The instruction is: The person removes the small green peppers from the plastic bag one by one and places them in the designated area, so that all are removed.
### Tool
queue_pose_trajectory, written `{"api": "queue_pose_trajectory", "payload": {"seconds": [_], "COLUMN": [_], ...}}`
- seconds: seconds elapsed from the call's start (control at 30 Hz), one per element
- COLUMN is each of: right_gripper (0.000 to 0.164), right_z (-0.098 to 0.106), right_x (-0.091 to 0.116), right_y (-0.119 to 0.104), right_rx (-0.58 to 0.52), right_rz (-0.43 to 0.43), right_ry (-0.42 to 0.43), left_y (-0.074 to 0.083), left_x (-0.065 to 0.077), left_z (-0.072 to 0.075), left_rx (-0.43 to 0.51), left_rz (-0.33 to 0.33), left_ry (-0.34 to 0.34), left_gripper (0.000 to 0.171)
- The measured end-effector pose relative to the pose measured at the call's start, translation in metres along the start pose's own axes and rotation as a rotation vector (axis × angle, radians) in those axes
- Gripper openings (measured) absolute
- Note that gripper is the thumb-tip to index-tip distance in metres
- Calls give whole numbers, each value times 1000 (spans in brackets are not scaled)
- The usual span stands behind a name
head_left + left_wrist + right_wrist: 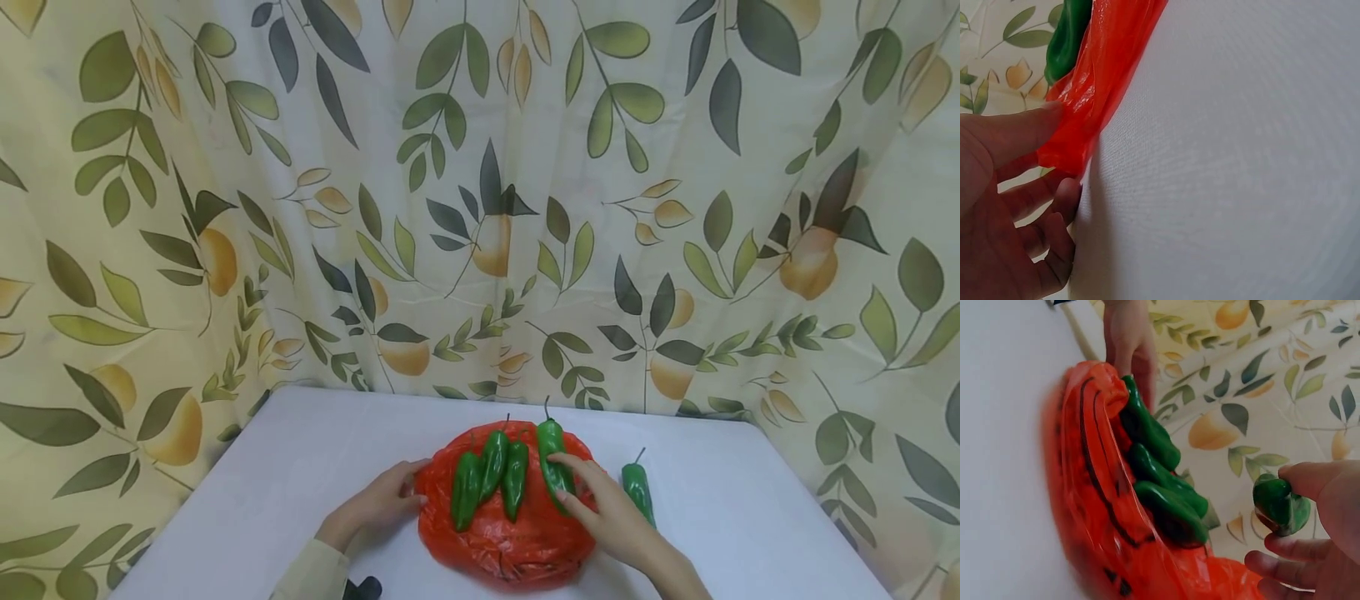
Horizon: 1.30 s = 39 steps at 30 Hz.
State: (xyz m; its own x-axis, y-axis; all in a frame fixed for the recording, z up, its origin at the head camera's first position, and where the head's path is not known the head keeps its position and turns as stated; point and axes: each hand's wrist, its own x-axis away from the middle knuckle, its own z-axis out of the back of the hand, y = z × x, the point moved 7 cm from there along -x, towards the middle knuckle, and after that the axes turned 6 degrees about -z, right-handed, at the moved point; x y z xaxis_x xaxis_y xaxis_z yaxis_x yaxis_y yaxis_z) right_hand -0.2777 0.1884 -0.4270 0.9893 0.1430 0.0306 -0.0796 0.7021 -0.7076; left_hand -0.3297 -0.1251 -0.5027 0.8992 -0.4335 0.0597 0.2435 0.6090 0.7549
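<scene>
A red plastic bag (517, 550) lies spread on the white table, with three green peppers (467, 492) side by side on top of it. My left hand (390, 496) pinches the bag's left edge; in the left wrist view the thumb (1029, 128) presses the red film from above, with fingers below. Over the bag's right part, my right hand (600, 504) holds another green pepper (551, 446) between thumb and fingers. The right wrist view shows this held pepper (1279, 503) end-on, apart from the three on the bag.
One more green pepper (637, 490) lies on the white table (322, 433) right of the bag, its lower end near my right wrist. A small black object (365, 588) shows beside the left sleeve. A leaf-and-fruit patterned curtain (480, 333) stands behind the table and at both sides.
</scene>
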Motion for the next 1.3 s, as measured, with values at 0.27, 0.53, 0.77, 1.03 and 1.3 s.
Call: {"api": "queue_pose_trajectory", "payload": {"seconds": [0.27,0.53,0.77,1.03,1.3], "right_gripper": [50,55,57,62,63], "right_z": [13,25,50,65,73], "right_x": [12,21,23,24,18], "right_y": [18,26,28,37,57], "right_rx": [21,78,152,199,226], "right_rz": [-47,-63,-71,-88,-133], "right_ry": [23,48,107,127,118], "left_y": [0,0,4,-5,2], "left_x": [4,11,6,3,3], "left_z": [-3,-2,-1,-4,-2], "left_rx": [7,-19,6,35,18], "left_rz": [11,-11,-32,0,-8], "left_ry": [-5,-6,-3,-15,-10], "left_gripper": [61,63,61,61,62]}}
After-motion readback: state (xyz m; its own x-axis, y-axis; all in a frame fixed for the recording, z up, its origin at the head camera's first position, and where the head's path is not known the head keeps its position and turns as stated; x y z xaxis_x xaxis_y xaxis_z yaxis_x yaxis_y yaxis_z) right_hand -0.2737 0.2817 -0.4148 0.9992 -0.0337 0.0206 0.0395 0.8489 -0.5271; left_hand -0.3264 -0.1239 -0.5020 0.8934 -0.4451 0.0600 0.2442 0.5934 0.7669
